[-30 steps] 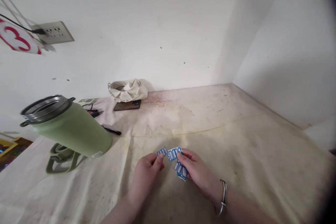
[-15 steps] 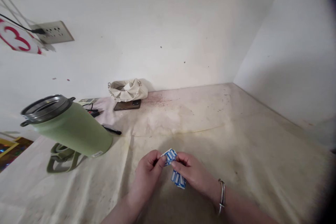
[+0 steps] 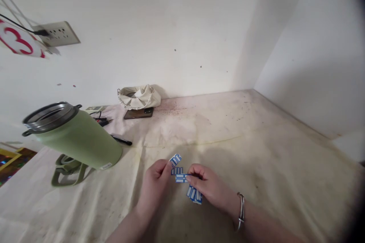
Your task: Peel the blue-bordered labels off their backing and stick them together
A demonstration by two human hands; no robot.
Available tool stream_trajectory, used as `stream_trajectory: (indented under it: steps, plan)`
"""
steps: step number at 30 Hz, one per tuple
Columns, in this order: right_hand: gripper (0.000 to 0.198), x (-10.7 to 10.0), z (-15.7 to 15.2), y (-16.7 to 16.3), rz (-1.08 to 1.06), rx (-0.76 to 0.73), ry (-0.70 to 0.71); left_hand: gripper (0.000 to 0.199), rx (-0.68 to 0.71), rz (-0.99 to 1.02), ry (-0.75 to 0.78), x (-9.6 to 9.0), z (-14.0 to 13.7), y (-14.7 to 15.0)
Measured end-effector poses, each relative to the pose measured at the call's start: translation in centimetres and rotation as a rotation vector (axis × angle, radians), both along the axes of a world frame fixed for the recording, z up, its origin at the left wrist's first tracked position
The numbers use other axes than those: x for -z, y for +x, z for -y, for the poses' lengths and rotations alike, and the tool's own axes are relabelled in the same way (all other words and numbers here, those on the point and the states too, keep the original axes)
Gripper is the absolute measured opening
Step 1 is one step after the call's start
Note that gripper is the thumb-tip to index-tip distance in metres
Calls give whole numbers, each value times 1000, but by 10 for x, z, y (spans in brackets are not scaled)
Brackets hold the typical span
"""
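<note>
Small white label stickers with blue borders are in both hands, over the cloth. My left hand (image 3: pixel 157 177) pinches a label strip (image 3: pixel 175 158) between thumb and fingers. Just below that strip another piece of labels (image 3: pixel 177 171) shows; which hand bears it I cannot tell. My right hand (image 3: pixel 207 182), with a silver bangle on its wrist, pinches a label piece (image 3: pixel 181 178) pointing left. Beneath its fingers hang more overlapping label pieces (image 3: pixel 195 194). Fingertips hide parts of the labels.
A green tumbler (image 3: pixel 82 136) without its lid stands at left, a green handled lid (image 3: pixel 68 174) beside it. Behind are a black pen (image 3: pixel 122 140), a phone (image 3: pixel 138 113), a cream handbag (image 3: pixel 155 98) and cables (image 3: pixel 99 119). A wall socket (image 3: pixel 64 33) is at upper left.
My hands have moved slightly apart. The labels that were bunched between them are now spread into separate pieces, one strip with the left hand and others with the right.
</note>
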State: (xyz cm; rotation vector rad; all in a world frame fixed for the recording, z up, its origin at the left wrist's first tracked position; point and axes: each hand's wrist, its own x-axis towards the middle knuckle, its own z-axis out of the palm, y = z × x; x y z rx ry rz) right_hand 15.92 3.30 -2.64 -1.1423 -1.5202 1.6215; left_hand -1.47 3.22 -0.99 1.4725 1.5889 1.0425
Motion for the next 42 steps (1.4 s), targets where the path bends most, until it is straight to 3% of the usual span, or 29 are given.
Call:
stream_trajectory:
  steps: [4,11,18,22,25,30,35,38,42]
  plan:
    - [19,1,-2,5,6,-34,0,23,-17,-19,-14,7,-6,-6]
    - [15,-3,-5,9,65,-130,-43,33,-1,-270,-28,18,-6,-6]
    - [14,-2,-6,8,75,-135,-24,43,63,-186,-60,11,-1,-2]
    - [14,-1,-6,9,66,-135,-36,38,83,-202,8,12,-1,-2]
    - [14,-2,-5,9,68,-122,-23,29,97,-134,32,12,-2,-2]
    - [16,0,-4,7,8,-69,-46,22,129,-47,-70,9,0,2]
    - [22,5,-5,4,77,32,-7,36,222,-3,-105,3,7,6]
    - [23,6,-6,4,123,69,23,29,261,59,-100,4,8,7]
    - [18,3,-7,5,41,118,-50,22,122,-52,-27,15,2,3]
